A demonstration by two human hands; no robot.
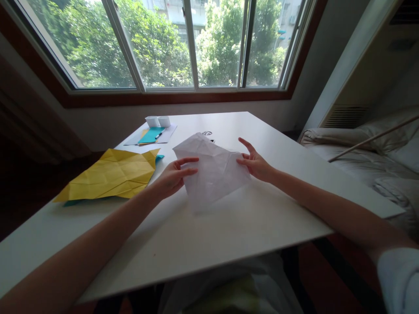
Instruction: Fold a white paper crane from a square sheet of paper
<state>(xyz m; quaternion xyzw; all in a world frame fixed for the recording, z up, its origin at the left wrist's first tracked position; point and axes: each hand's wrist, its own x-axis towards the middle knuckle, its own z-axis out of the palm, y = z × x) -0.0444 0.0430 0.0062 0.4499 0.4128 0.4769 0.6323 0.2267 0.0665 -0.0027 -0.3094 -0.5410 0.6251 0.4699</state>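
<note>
A creased sheet of white paper [212, 174] is held up above the table, tilted toward me. My left hand [173, 176] pinches its left side, thumb and index finger lying over the front of the sheet. On the opposite side, my right hand [257, 161] grips the edge near the upper right corner, with the index finger raised off the paper. Left of my left hand lies a large yellow sheet [114, 174] covered in fold lines, with teal paper showing under its edges.
At the table's far left, two small white boxes [158, 121] stand behind teal paper [151, 135] and a pen [159, 135]. Dark looped items [207, 133] lie behind the held sheet. The white table [229, 244] ends before a window; bedding [347, 148] is on the right.
</note>
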